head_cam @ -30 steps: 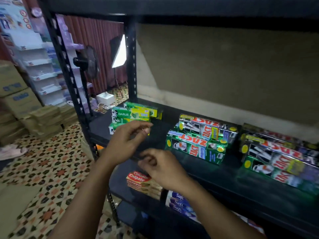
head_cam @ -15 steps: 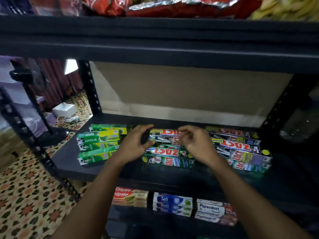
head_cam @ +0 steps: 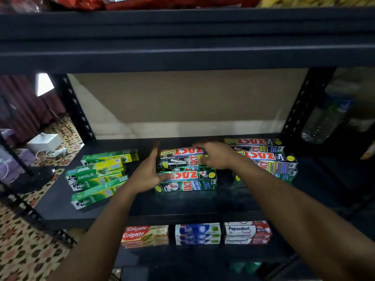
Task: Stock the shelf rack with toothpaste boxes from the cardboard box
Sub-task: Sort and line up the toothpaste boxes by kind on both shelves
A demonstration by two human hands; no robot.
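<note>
A stack of green and red Zact toothpaste boxes lies in the middle of the dark shelf of the rack. My left hand is flat with straight fingers against the stack's left end, its thumb on the lower box. On the other side, my right hand lies over the right end of the upper boxes, its fingers curled round them. A second Zact stack sits to the right and several green Darlie boxes lie to the left. The cardboard box is out of view.
The shelf below holds Colgate, Safi and Pepsodent boxes. The shelf above hangs low overhead, with snack bags on it. A black rack post stands at the right, with a fan base on the patterned floor at the left.
My view has swung from the Darlie boxes to face the rack's middle. Both hands moved right onto the middle Zact stack and now close in on its two ends.
</note>
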